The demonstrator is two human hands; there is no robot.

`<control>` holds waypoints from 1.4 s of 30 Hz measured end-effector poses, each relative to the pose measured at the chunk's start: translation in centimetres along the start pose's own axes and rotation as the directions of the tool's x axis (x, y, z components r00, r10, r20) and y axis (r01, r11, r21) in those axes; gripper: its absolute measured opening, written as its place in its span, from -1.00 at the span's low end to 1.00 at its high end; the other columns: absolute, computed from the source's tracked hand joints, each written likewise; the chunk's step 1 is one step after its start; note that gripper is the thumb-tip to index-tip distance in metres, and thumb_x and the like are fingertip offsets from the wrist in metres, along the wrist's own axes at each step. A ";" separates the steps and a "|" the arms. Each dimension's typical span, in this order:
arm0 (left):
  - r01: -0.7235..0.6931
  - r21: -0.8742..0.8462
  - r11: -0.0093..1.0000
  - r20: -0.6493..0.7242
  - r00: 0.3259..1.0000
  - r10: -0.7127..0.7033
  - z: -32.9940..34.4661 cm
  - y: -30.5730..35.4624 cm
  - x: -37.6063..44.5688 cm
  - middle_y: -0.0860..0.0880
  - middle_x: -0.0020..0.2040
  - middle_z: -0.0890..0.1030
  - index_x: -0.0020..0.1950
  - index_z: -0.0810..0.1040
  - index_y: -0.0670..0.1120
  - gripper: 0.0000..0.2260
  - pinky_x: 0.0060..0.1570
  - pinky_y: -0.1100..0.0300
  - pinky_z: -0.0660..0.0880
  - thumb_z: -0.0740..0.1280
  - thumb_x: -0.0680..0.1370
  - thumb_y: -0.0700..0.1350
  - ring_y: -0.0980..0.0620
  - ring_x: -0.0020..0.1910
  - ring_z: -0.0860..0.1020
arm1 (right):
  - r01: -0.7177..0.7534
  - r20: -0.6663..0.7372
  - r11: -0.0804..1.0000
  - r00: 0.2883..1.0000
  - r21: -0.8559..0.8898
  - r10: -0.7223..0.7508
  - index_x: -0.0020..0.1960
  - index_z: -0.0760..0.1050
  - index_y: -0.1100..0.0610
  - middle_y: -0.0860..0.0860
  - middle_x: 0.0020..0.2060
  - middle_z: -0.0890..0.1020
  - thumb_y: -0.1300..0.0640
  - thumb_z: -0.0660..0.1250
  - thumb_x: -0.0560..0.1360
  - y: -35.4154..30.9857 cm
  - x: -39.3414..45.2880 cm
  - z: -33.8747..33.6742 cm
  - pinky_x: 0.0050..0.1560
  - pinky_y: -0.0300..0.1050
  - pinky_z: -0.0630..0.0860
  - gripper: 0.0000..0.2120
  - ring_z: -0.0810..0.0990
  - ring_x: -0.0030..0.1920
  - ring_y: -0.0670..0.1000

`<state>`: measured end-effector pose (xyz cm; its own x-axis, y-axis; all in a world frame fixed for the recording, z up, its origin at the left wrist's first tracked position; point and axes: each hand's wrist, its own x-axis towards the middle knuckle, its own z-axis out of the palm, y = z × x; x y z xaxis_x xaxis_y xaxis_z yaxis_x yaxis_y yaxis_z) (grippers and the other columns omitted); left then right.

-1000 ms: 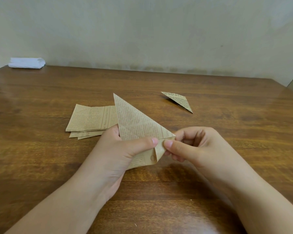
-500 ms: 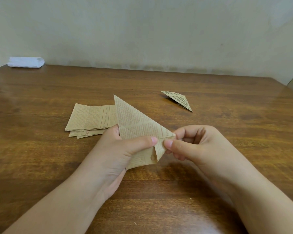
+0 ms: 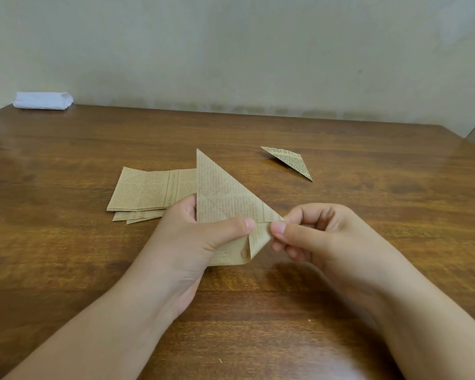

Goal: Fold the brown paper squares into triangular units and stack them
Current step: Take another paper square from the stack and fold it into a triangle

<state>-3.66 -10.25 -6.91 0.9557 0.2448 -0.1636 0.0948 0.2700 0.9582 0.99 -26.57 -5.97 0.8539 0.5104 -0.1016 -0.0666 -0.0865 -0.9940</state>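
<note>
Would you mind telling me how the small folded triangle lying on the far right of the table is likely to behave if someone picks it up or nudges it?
The folded triangle looks like thin printed paper, so probably very light. On the glossy wooden table a nudge would likely slide it. One edge seems lifted, casting a shadow, so its layers may spring open.
</note>
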 end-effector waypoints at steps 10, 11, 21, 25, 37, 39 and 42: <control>0.130 0.311 0.942 0.066 0.985 -0.158 -0.8 0.0 1.0 -0.07 -0.03 0.70 0.14 0.55 -0.08 -0.51 0.07 -0.04 0.58 0.54 0.28 -0.36 -0.04 -0.02 0.67 | -0.114 0.026 0.824 0.988 -0.555 0.154 -0.41 0.58 0.04 -0.09 -0.58 0.41 -0.15 0.41 0.39 -0.4 -0.3 -0.6 -0.40 -0.23 0.23 -0.68 0.28 -0.48 -0.07; 0.130 0.316 0.940 0.067 0.985 -0.159 -0.9 0.0 1.1 -0.07 -0.02 0.69 0.16 0.54 -0.07 -0.48 0.08 -0.05 0.58 0.54 0.27 -0.37 -0.04 -0.01 0.67 | -0.113 0.033 0.814 0.987 -0.570 0.159 -0.43 0.57 0.01 -0.11 -0.59 0.42 -0.15 0.40 0.40 -0.4 -0.4 -0.6 -0.41 -0.23 0.24 -0.68 0.29 -0.49 -0.08; -0.061 0.705 0.706 -0.081 0.983 0.166 -0.4 -0.7 0.5 0.21 0.19 0.44 0.38 0.22 0.21 -0.27 0.14 0.20 0.43 0.55 0.34 0.00 0.21 0.15 0.46 | -0.249 -0.118 0.731 0.967 -0.636 0.227 -0.42 0.53 0.01 -0.16 -0.56 0.54 -0.10 0.39 0.46 -0.2 0.0 0.1 -0.42 -0.27 0.33 -0.67 0.38 -0.54 -0.16; -0.310 0.862 0.402 0.135 0.904 0.406 0.7 -1.5 -1.2 0.28 0.01 0.31 -0.07 0.45 0.17 -0.84 0.13 0.28 0.11 0.39 0.43 0.08 0.28 0.12 0.19 | -0.269 -0.186 0.646 0.963 -0.714 0.195 -0.41 0.52 0.05 -0.06 -0.45 0.58 -0.10 0.39 0.42 0.1 0.2 0.7 -0.46 -0.25 0.36 -0.68 0.43 -0.51 -0.10; -0.259 0.919 0.296 0.170 0.940 0.294 1.0 -2.9 -0.1 0.18 -0.12 0.45 -0.29 0.47 0.13 -0.83 0.18 0.17 0.12 0.33 0.48 0.11 0.23 0.05 0.29 | -0.039 -0.107 0.519 0.989 -0.854 -0.102 -0.27 0.44 -0.04 -0.11 -0.33 0.49 -0.07 0.42 0.31 1.2 -0.3 -0.5 -0.29 -0.30 0.41 -0.81 0.46 -0.29 -0.17; -0.264 0.916 0.302 0.170 0.938 0.302 1.0 -3.0 -0.1 0.18 -0.11 0.46 -0.29 0.49 0.12 -0.84 0.20 0.16 0.13 0.33 0.47 0.10 0.23 0.06 0.29 | 0.022 -0.040 0.538 0.994 -0.843 -0.102 -0.25 0.49 -0.08 -0.12 -0.30 0.48 -0.03 0.44 0.33 1.1 -0.4 -0.9 -0.28 -0.36 0.38 -0.88 0.44 -0.28 -0.21; -0.264 0.919 0.293 0.170 0.935 0.310 1.0 -3.0 0.0 0.17 -0.10 0.47 -0.30 0.47 0.13 -0.83 0.19 0.17 0.12 0.34 0.47 0.11 0.23 0.07 0.30 | 0.068 -0.001 0.536 0.992 -0.841 -0.127 -0.23 0.57 -0.09 -0.16 -0.23 0.48 -0.02 0.44 0.36 1.2 -0.4 -0.7 -0.22 -0.40 0.37 -0.94 0.44 -0.22 -0.22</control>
<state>-3.68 -12.02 -9.58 0.9707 0.1545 0.1839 0.0318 -0.8414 0.5394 0.91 -27.49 -7.12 0.8558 0.5167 0.0260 0.4568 -0.7312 -0.5065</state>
